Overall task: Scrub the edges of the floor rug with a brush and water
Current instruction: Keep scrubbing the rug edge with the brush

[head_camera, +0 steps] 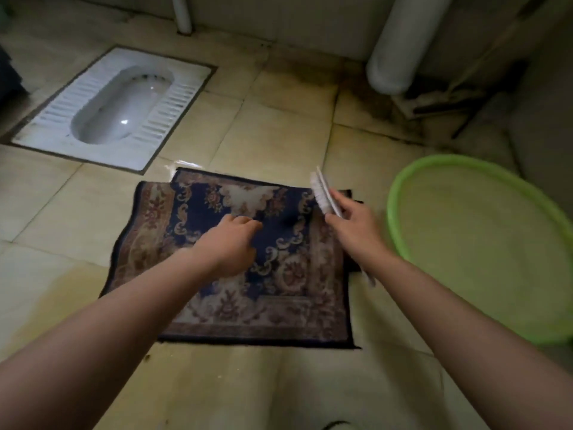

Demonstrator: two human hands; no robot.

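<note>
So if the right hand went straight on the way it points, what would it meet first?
Probably the far right edge of the rug: the right hand aims its brush forward over it. Height is unclear; beyond lies tiled floor.

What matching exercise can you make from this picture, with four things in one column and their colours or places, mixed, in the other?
Things:
1 rug
2 basin
3 brush
4 squat toilet

Descriptions:
A white, at the far left
B green, right of the rug
C in the grip of the right hand
D patterned, under the left hand

Pairs: 1-D, 2-B, 3-C, 4-A.
</note>
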